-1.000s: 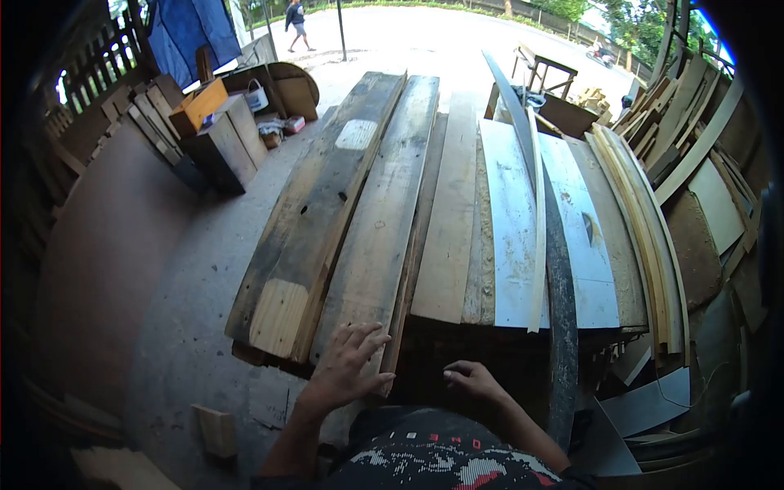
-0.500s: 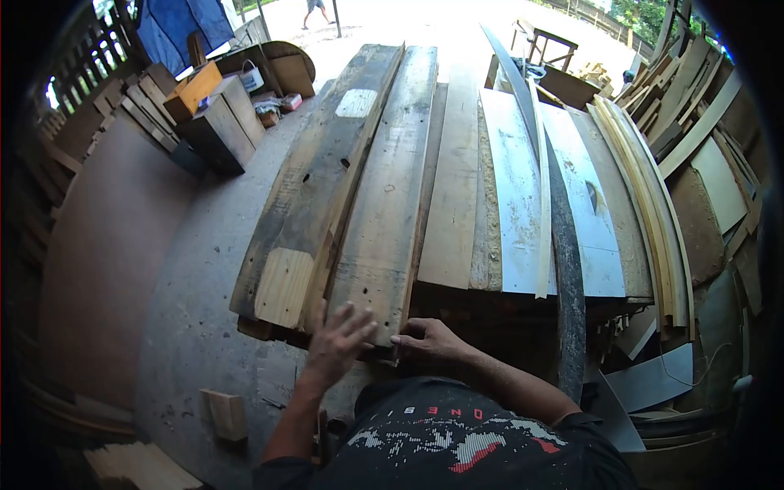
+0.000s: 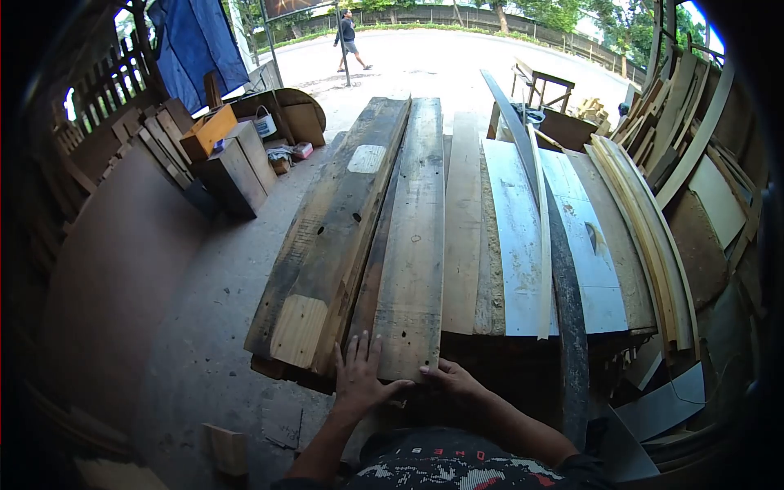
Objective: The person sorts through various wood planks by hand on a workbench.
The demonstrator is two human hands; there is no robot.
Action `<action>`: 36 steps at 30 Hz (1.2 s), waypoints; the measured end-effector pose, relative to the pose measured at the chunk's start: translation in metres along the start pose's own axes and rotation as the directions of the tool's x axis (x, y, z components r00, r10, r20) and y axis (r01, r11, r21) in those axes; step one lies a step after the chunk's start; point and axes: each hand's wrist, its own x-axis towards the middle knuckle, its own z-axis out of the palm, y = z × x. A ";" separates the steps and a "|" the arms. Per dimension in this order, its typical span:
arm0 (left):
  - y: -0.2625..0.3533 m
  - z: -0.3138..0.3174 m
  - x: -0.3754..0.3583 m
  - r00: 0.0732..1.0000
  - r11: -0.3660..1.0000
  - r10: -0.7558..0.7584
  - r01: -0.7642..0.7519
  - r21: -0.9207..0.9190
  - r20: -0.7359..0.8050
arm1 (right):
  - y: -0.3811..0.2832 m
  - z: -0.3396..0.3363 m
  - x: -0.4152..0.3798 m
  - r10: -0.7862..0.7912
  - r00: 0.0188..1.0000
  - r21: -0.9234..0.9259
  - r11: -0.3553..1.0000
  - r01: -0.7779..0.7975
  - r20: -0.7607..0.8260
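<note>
A long weathered wooden plank (image 3: 413, 245) stretches away from me, with dark stains and a few small holes. My left hand (image 3: 359, 380) is at its near left corner, fingers spread and pointing forward beside the plank's edge. At the near right corner, my right hand (image 3: 457, 382) grips the plank's end, thumb on top; its other fingers are partly hidden. Left of this plank lies a thicker, darker beam (image 3: 327, 237) with a pale wood patch (image 3: 300, 331) near its front end. A narrow gap separates the two.
White-blue panels (image 3: 523, 245), a dark metal-looking bar (image 3: 567, 302) and yellowish strips (image 3: 645, 237) lie to the right. Stacked boards (image 3: 694, 114) lean at far right. A wooden box (image 3: 237, 167) stands at left on the concrete floor (image 3: 212, 327). A person (image 3: 348, 41) walks outside.
The view has tilted upward. The plank has shifted right, away from the thicker beam, and the gap between them has widened. My left hand's fingers now lie beside the plank's left edge.
</note>
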 end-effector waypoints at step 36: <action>0.201 0.051 -0.117 0.872 -0.462 0.253 0.490 -0.740 0.419 | 0.026 -0.005 -0.287 -0.505 0.844 -0.884 0.294 0.363 0.179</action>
